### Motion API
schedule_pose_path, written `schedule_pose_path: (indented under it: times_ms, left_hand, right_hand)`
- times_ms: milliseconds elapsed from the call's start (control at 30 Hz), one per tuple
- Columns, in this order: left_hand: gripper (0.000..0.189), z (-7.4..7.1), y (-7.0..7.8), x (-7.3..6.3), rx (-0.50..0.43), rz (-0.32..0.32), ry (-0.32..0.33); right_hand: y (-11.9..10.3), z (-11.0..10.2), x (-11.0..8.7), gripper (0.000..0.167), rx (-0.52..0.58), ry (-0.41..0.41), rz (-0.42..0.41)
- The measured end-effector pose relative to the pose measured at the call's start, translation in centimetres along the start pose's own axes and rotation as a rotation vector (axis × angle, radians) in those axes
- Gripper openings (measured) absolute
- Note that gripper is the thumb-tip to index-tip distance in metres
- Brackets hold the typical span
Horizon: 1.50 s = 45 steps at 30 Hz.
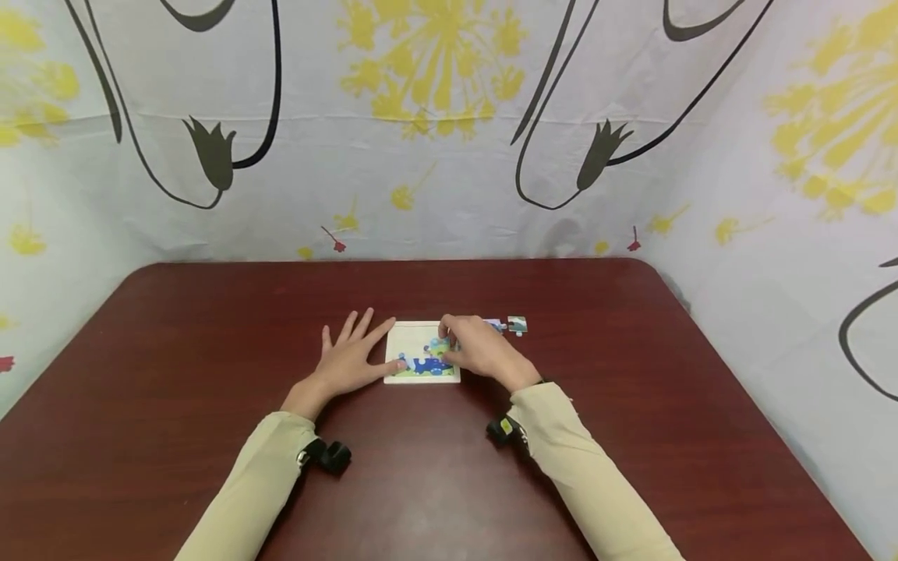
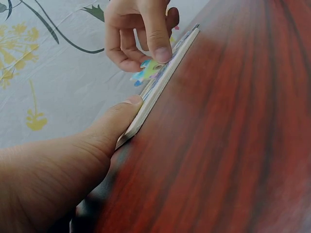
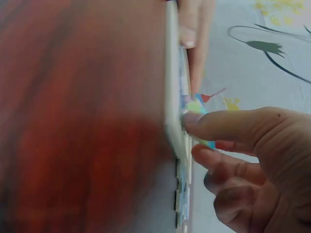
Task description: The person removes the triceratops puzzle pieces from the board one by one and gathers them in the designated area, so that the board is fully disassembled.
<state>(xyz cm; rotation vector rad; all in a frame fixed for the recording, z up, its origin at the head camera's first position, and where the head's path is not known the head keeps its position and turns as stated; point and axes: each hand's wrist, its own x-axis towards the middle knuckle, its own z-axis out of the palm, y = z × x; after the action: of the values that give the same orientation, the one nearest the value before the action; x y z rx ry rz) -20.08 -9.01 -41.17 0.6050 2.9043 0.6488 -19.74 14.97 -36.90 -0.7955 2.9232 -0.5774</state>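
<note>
A white-rimmed jigsaw tray [image 1: 422, 380] lies flat on the table, with blue and green picture pieces [image 1: 421, 365] along its near side. My left hand [image 1: 349, 362] is spread at the tray's left side, the thumb resting on its near left part and the index fingertip at the far left corner. Over the right half, my right hand [image 1: 484, 348] pinches a green and blue puzzle piece [image 2: 147, 73] between thumb and fingers. In the left wrist view that piece is tilted against the tray. My right fingers hide part of the tray in the head view.
Loose puzzle pieces lie right of the tray, one [image 1: 517, 324] in plain view and another [image 1: 495, 323] partly behind my right hand. The dark red wooden table [image 1: 421, 467] ends at a patterned cloth backdrop [image 1: 435, 195].
</note>
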Motion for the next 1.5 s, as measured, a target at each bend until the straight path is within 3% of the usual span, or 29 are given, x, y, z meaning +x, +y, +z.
schedule_pose_path:
  times_ms: [133, 267, 467, 567, 800, 1267, 1500]
  left_hand:
    - [0.084, 0.1, 0.1, 0.4, 0.007, 0.004, 0.015]
    - [0.085, 0.3, 0.3, 0.3, 0.006, -0.011, -0.031]
    - [0.084, 0.3, 0.2, -0.2, -0.007, -0.004, 0.003]
    - [0.085, 0.4, 0.1, -0.5, -0.002, -0.013, -0.001]
    - [0.085, 0.5, 0.4, -0.2, 0.005, -0.003, 0.000]
    - [0.085, 0.1, 0.0, -0.8, -0.001, -0.035, -0.022]
    - [0.085, 0.1, 0.2, -0.2, 0.001, -0.016, -0.007]
  right_hand:
    - [0.0, -0.2, -0.1, 0.021, -0.077, 0.052, -0.013]
    - [0.3, -0.6, -0.8, 0.022, -0.100, 0.061, 0.010]
    - [2.6, -3.5, -2.5, 0.036, 0.114, 0.152, 0.058]
    - [4.6, -4.6, -4.2, 0.038, 0.147, 0.186, 0.067]
    - [8.4, -5.1, -7.5, 0.025, 0.058, 0.068, 0.123]
    - [8.5, -3.7, -6.3, 0.021, 0.025, -0.030, 0.116]
    - [8.5, -3.9, -6.3, 0.021, 0.003, -0.030, 0.169]
